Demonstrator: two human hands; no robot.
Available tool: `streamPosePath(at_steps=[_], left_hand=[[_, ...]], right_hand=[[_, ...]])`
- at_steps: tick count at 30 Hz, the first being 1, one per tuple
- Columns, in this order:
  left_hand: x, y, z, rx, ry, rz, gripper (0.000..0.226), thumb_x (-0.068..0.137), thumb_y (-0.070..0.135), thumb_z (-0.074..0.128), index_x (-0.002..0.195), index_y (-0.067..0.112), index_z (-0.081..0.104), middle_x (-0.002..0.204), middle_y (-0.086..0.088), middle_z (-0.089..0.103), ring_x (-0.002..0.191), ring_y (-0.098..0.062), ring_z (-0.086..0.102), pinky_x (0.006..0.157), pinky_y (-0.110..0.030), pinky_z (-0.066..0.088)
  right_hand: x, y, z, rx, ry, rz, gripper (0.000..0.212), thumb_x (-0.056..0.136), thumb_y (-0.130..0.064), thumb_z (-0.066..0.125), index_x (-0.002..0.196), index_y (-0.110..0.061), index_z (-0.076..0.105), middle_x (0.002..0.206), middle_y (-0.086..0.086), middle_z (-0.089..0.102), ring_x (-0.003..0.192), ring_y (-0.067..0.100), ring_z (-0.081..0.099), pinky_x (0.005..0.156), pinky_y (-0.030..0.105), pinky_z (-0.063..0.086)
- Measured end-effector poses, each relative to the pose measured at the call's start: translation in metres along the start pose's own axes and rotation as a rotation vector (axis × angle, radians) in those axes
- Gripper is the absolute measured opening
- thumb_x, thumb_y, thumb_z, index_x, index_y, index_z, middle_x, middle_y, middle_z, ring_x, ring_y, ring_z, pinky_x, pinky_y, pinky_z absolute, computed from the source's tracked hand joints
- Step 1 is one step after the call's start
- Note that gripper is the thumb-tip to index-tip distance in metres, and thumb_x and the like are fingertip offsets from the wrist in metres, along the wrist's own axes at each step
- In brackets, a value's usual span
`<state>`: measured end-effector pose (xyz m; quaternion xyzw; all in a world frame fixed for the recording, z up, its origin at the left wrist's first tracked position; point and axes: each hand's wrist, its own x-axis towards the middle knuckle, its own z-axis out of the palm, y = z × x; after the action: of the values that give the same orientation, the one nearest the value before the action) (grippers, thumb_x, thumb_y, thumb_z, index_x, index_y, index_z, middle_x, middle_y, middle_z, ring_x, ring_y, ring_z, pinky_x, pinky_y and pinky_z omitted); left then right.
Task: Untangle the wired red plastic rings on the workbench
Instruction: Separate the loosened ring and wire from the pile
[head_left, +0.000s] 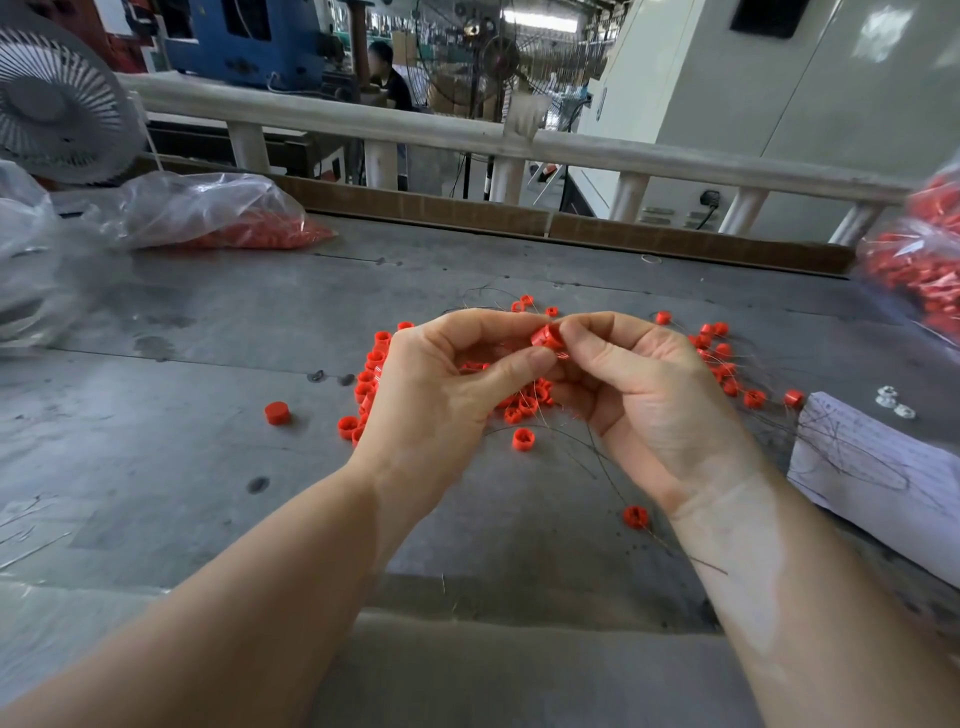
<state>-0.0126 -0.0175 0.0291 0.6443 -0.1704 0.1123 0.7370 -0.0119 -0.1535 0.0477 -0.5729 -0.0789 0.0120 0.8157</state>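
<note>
A small red plastic ring is pinched between the fingertips of both hands above the grey workbench. My left hand grips it from the left with thumb and curled fingers. My right hand pinches it from the right. Thin dark wires trail down from the hands. Under and around the hands lies a tangled heap of several red rings, with more to the right. Single rings lie apart at the left, the middle and near my right wrist.
A clear bag of red rings lies at the back left, another bag at the right edge. A white paper sheet and small white parts sit at the right. A fan stands far left, behind a railing.
</note>
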Motion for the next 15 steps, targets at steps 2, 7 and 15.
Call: streamPosePath(at_steps=[2, 7, 15], left_hand=[[0.0001, 0.0000, -0.0005, 0.040, 0.012, -0.003, 0.026, 0.064, 0.025, 0.073, 0.090, 0.019, 0.073, 0.088, -0.020, 0.070, 0.087, -0.037, 0.066, 0.080, -0.039, 0.057], [0.0009, 0.0030, -0.0007, 0.039, 0.001, -0.006, 0.024, 0.064, 0.028, 0.073, 0.088, 0.027, 0.075, 0.096, -0.028, 0.063, 0.091, -0.043, 0.059, 0.084, -0.044, 0.052], [0.0012, 0.0007, -0.0012, 0.011, -0.032, -0.022, 0.026, 0.065, 0.029, 0.074, 0.091, 0.027, 0.075, 0.096, -0.026, 0.065, 0.092, -0.046, 0.060, 0.085, -0.048, 0.054]], right_hand=[[-0.0002, -0.0002, -0.0005, -0.008, -0.006, 0.002, 0.006, 0.068, -0.015, 0.062, 0.069, -0.011, 0.066, 0.063, 0.003, 0.069, 0.055, 0.007, 0.064, 0.048, 0.016, 0.050], [-0.0002, -0.0011, -0.0014, -0.028, -0.026, 0.043, 0.010, 0.068, -0.020, 0.063, 0.065, -0.014, 0.071, 0.066, 0.003, 0.069, 0.057, 0.009, 0.065, 0.051, 0.019, 0.053], [-0.0009, -0.0025, -0.0003, 0.004, -0.008, -0.011, 0.006, 0.067, -0.014, 0.063, 0.069, -0.009, 0.066, 0.063, 0.003, 0.069, 0.054, 0.009, 0.064, 0.047, 0.016, 0.049]])
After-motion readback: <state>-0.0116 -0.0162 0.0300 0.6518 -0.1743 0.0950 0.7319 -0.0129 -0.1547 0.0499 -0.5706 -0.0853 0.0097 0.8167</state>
